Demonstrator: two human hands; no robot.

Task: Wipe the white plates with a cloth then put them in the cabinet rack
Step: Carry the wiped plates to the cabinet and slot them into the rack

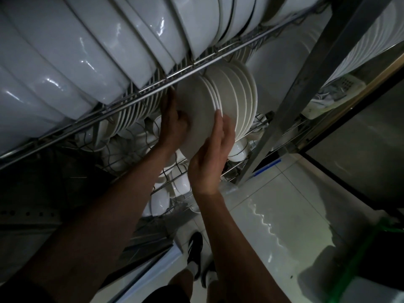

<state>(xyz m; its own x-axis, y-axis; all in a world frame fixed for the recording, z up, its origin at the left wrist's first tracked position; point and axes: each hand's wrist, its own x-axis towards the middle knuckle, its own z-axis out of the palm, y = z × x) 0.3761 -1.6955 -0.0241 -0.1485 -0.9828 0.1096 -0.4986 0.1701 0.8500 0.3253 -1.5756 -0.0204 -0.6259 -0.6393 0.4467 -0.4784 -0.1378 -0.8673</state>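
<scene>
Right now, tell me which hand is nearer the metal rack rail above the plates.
Left. The left hand reaches up beside the plates, fingertips almost at the rail; the right hand sits lower.

- The only view, from the person's head, is close before the cabinet rack (pixel 153 88).
- It faces forward and downward, past the rack to the floor (pixel 284 204).

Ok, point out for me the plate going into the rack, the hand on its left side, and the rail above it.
plate (pixel 197 110), head view, on its bare flat face.
left hand (pixel 172 125), head view, on the back of the hand.
rack rail (pixel 140 92), head view, on the metal bar above the plates.
</scene>
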